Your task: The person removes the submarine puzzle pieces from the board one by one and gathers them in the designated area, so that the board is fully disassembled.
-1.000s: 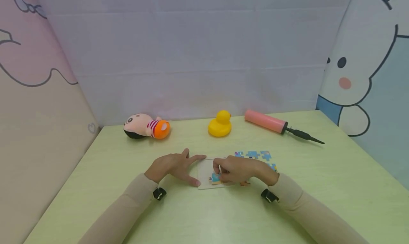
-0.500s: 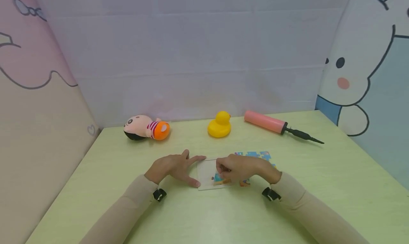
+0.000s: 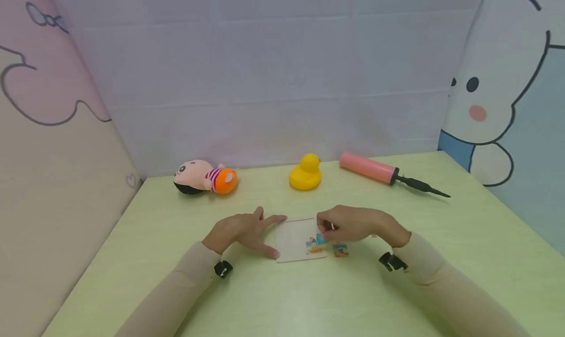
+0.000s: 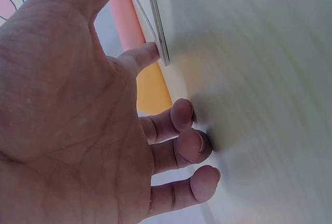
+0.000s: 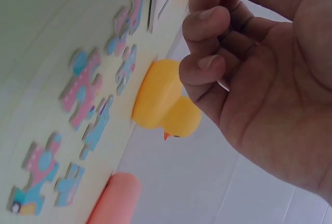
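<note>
Board: puzzle board [image 3: 295, 239] lies flat on the desk [image 3: 397, 288], long axis left to right.
Left hand: left hand [image 3: 240, 230] spread, fingers straight, steadying its left edge.
Right hand: right hand [image 3: 353, 223] pinches a puzzle piece [image 3: 321, 239] over its right edge.

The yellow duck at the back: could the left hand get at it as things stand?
Probably yes. The left hand rests on the puzzle tray's edge, and bare table lies between it and the yellow duck.

duck [image 3: 304, 172] and pump [image 3: 370, 168] behind, near table [image 3: 282, 298] open
</note>
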